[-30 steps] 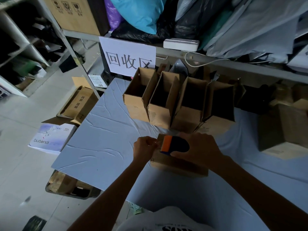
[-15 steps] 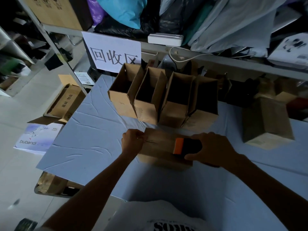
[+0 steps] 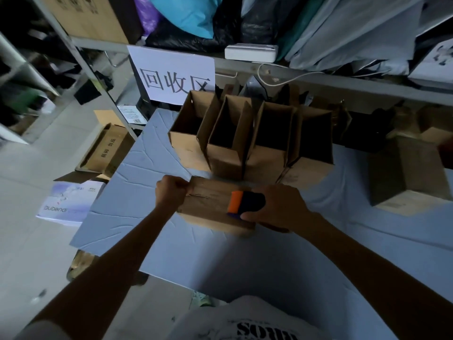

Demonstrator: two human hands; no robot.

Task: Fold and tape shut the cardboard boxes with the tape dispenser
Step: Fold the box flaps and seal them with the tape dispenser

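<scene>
Tape dispenser (image 3: 246,202) slid right along closed box (image 3: 208,204), four open boxes (image 3: 235,143) behind

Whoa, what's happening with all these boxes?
A person is taping a brown cardboard box shut on the pale blue table. Their left-hand grip holds the box's left end, while their right-hand grip holds an orange and black tape dispenser on the box's top, near its right end. Behind it, four open brown cardboard boxes stand in a row, not yet taped.
</scene>
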